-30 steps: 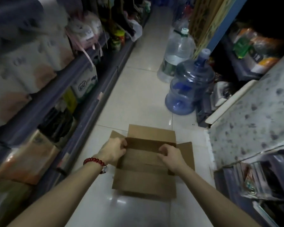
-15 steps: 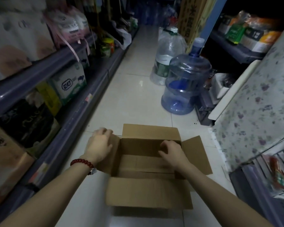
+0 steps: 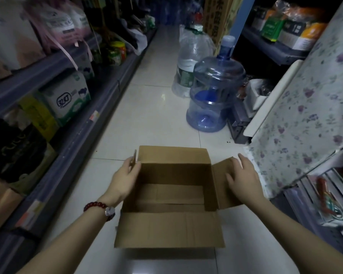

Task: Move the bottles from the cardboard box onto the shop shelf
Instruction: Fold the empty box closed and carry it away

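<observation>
Head: hands [image 3: 125, 177] [image 3: 243, 178] spread box [image 3: 169, 230] flaps.

Two bare forearms, dark red bead bracelet [image 3: 94, 205] and small watch [image 3: 110, 211] on left wrist
</observation>
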Demonstrator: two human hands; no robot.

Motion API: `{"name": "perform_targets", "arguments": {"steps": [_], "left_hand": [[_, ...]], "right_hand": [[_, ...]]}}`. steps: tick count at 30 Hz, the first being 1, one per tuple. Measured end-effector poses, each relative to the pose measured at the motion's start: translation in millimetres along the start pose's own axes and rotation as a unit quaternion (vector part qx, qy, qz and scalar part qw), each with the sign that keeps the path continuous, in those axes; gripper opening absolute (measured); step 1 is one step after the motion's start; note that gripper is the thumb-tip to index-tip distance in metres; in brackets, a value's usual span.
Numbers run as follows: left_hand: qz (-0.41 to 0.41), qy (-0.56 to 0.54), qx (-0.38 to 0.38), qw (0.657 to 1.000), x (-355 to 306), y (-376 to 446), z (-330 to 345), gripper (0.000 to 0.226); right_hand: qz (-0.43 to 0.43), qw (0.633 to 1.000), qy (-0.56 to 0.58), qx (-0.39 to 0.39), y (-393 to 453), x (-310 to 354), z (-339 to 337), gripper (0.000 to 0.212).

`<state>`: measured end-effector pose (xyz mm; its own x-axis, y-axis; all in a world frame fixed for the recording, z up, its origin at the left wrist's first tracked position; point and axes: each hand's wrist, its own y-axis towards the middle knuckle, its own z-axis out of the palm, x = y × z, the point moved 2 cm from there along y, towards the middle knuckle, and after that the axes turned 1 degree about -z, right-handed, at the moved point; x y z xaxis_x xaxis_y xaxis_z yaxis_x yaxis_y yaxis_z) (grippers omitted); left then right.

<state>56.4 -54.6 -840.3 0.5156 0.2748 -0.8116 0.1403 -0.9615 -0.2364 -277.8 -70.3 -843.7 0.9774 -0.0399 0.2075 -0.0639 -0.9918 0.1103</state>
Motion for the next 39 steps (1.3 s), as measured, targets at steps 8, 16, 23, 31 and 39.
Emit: {"name": "perform_targets", "arguments": {"steps": [8, 16, 23, 31, 39], "left_hand": [[-0.03, 0.281, 0.024, 0.959, 14, 5, 86, 0.063], [-0.019, 0.267, 0.011, 0.963, 12, 7, 85, 0.058], [-0.008, 0.258, 0.023, 0.966, 15, 2, 82, 0.058], [-0.006, 0.275, 0.005, 0.961, 20, 5, 90, 0.059], [-0.022, 0.306, -0.003, 0.952, 24, 5, 94, 0.062]], "right_hand": [[0.078, 0.977, 0.175, 0.094, -4, -16, 22, 0.062], [-0.053, 0.931, 0.337, 0.133, -3, 55, 21, 0.037], [-0.104, 0.974, 0.125, 0.16, 7, 50, 68, 0.036], [0.034, 0.964, 0.203, 0.169, 59, 24, 77, 0.12], [0.008, 0.933, 0.267, 0.24, 74, 26, 96, 0.13]]}}
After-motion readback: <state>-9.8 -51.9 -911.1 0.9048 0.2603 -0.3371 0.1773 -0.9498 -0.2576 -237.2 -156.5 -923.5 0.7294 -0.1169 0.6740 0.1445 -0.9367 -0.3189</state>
